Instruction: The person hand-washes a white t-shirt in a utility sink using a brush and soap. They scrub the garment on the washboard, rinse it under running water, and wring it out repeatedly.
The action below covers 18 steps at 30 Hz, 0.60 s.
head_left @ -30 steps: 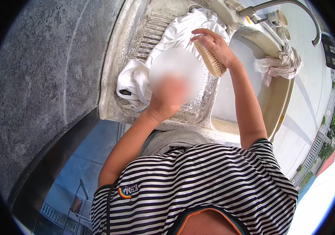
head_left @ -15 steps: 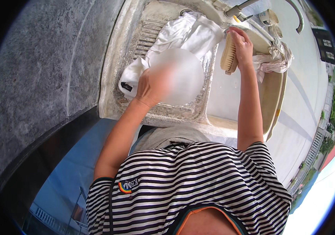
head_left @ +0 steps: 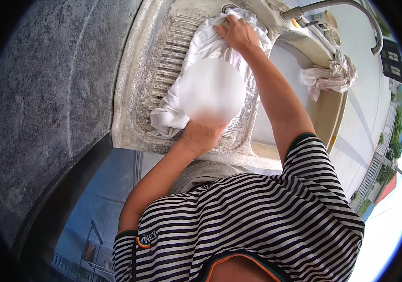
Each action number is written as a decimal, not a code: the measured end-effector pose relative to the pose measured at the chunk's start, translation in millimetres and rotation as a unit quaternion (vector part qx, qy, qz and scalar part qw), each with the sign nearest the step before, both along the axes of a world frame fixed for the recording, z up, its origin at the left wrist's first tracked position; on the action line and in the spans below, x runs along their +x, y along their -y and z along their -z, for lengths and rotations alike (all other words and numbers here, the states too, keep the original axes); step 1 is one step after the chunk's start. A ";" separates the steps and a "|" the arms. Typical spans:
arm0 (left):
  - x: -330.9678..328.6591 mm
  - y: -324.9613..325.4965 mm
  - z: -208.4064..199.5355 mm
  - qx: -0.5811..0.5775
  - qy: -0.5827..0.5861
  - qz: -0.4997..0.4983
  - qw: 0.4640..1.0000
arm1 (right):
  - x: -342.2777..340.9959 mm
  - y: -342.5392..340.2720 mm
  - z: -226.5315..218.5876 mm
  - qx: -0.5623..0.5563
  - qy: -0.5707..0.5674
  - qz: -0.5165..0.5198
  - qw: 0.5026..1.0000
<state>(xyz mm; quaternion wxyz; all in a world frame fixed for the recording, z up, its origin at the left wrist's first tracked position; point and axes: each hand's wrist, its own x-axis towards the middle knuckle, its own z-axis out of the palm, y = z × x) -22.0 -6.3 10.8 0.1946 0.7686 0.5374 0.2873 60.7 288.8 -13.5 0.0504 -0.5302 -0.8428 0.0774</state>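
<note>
Gone from the right hand (head_left: 238, 33) is the scrub brush it held a moment ago, and now that hand presses flat on the white garment (head_left: 201, 56) spread over the ribbed washboard basin (head_left: 135, 94), while the left hand (head_left: 203, 136) pins its near edge.

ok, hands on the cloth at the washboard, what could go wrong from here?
1. The white cloth hangs over the ribbed washboard; its lower corner could slide off the front edge.
2. The right hand presses close to the tap and might knock it.
3. The left hand may scrape on the ribs.
</note>
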 end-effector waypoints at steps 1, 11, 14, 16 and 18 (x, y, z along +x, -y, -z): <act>0.0 -0.5 3.0 -0.015 -0.010 0.002 1.000 | 1.5 -24.1 -1.4 -0.050 0.001 -0.010 0.999; -10.8 9.2 8.1 -0.055 0.078 0.030 0.995 | 43.7 164.5 -30.3 0.074 -0.143 -0.279 0.947; -5.6 0.6 5.4 -0.103 0.076 0.035 0.991 | 26.5 72.4 2.3 0.129 -0.096 -0.165 0.973; -0.2 -7.2 8.3 -0.089 0.082 0.031 0.992 | 24.1 -2.2 21.8 0.087 -0.014 -0.057 0.995; -2.2 -7.8 9.9 -0.092 0.071 0.034 0.993 | 17.6 -21.1 11.6 0.034 0.000 -0.039 0.999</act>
